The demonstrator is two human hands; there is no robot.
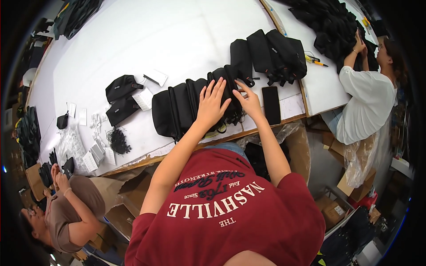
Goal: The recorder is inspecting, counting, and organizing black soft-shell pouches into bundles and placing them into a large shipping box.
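A row of black zippered pouches (pixel 179 102) leans together along the front of the white table, before me. My left hand (pixel 212 105) lies flat on top of the row, fingers stretched and a little apart. At the row's right end, my right hand (pixel 249 101) touches the last pouch with its fingertips, fingers extended and slightly spread. Neither hand grips anything that I can see. Just right of my right hand lies a black smartphone (pixel 271 105). Beyond it sits a second group of black pouches (pixel 277 55) with small zipper pulls.
To the left lie two black pouches (pixel 120 111), white tags (pixel 143 98), a tangle of black cords (pixel 118 141) and a clear plastic bag (pixel 71 144). Co-workers handle things at lower left and far right, where black fabric (pixel 326 31) is heaped. Cardboard boxes (pixel 333 212) stand below the table.
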